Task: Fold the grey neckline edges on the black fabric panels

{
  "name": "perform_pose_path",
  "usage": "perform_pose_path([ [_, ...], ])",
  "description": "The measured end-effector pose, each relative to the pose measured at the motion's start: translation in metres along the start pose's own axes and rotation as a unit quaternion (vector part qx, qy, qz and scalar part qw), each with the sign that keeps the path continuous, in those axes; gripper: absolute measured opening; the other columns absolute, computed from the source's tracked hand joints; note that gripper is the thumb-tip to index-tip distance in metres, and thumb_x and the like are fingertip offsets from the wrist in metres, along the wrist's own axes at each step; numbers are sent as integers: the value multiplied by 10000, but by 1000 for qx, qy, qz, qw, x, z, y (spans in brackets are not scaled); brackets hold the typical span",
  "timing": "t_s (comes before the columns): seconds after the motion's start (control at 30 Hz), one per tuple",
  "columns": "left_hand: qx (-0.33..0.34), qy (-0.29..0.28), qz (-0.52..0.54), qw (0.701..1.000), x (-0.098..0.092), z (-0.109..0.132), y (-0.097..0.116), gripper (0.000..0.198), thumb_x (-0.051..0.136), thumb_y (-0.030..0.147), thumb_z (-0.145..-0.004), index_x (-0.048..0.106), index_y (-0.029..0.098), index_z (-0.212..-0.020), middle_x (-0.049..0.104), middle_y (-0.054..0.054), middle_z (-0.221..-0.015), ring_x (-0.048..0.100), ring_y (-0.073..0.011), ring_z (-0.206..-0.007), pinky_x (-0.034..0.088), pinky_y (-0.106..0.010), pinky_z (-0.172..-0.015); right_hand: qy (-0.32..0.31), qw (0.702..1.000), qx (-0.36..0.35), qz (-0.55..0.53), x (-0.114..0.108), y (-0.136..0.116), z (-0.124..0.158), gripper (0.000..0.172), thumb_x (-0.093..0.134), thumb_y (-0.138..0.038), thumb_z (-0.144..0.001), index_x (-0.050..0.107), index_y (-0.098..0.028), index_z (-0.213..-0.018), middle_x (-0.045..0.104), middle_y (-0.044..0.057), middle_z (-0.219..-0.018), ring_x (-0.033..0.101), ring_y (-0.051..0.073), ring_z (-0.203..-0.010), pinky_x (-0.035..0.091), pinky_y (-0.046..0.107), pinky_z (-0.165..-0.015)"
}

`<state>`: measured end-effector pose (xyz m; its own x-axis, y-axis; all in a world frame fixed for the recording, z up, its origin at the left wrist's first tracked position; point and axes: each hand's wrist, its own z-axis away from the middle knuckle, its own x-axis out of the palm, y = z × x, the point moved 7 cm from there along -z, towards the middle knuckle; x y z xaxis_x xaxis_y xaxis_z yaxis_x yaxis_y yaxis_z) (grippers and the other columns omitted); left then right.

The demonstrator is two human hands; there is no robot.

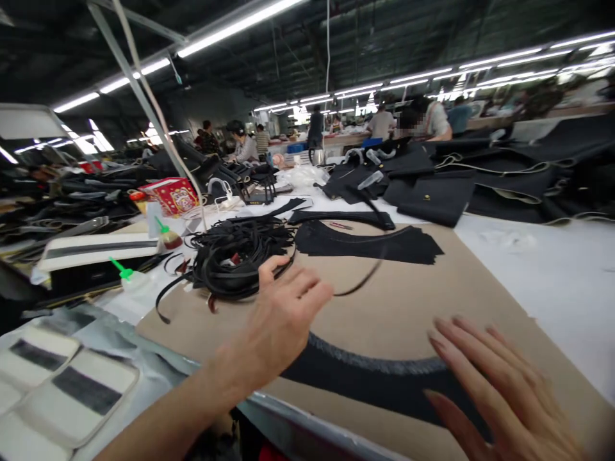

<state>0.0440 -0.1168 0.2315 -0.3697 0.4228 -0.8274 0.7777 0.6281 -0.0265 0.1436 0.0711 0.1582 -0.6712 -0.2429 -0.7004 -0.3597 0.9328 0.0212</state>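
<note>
My left hand [288,307] is closed, with a thin black strip [361,282] that curves out past its fingertips to the right. Beside that hand lies a coiled heap of black strips [225,256]. My right hand [504,390] is open, fingers spread, over the right end of a curved black piece [365,378] with a rough grey band along its inner edge. My palm hides part of that piece, which rests on a brown board [471,288]. Farther back on the board is a stack of similar black curved pieces [365,246].
Two green-tipped glue bottles [168,237] stand left of the heap, near a red patterned packet [170,195]. White pads with dark stripes [86,387] lie at lower left. Black bag parts [437,192] are piled at the back right. Other people work in the distance.
</note>
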Motion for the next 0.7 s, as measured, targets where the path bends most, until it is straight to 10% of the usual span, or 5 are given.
perform_pose_path([
  [0.1, 48, -29, 104, 993, -4, 0, 43, 233, 421, 35, -896, 560, 219, -927, 613, 20, -870, 531, -138, -864, 194, -396, -1029, -37, 996, -81, -10, -9, -20, -49, 435, 425, -211, -951, 406, -177, -1385, 576, 97, -1262, 479, 254, -1231, 172, 496, -1147],
  [0.2, 20, -56, 165, 985, -5, 5, 45, 203, 418, 76, -921, 557, 221, -896, 599, 32, -835, 531, -127, -829, 217, -366, -1007, -125, 988, -53, -78, -11, -23, -65, 287, 326, -198, -985, 598, -209, -1076, 663, 13, -834, 634, 180, -790, 401, 436, -974],
  [0.33, -80, -172, 220, 957, 10, 29, 19, 183, 426, 122, -932, 553, 224, -848, 603, 47, -832, 532, -123, -797, 311, -291, -876, -300, 938, 69, -160, -2, -9, -40, 304, 353, -250, -967, 601, -250, -791, 637, -18, -678, 605, 162, -566, 375, 277, -504],
  [0.5, -212, -346, 273, 872, 31, 71, 15, 163, 477, 190, -906, 604, 284, -868, 633, 69, -882, 550, -132, -866, 356, -223, -740, -470, 839, 150, -231, 13, -22, -7, 302, 414, -301, -923, 574, -237, -675, 662, 0, -707, 601, 156, -596, 335, 255, -505],
  [0.7, -246, -413, 401, 780, 60, 80, 59, 156, 521, 248, -861, 676, 259, -848, 662, 60, -767, 573, -128, -732, 357, -211, -632, -509, 793, 202, -267, 35, -47, 8, 292, 405, -269, -911, 596, -214, -697, 649, 10, -681, 570, 145, -606, 324, 232, -523],
])
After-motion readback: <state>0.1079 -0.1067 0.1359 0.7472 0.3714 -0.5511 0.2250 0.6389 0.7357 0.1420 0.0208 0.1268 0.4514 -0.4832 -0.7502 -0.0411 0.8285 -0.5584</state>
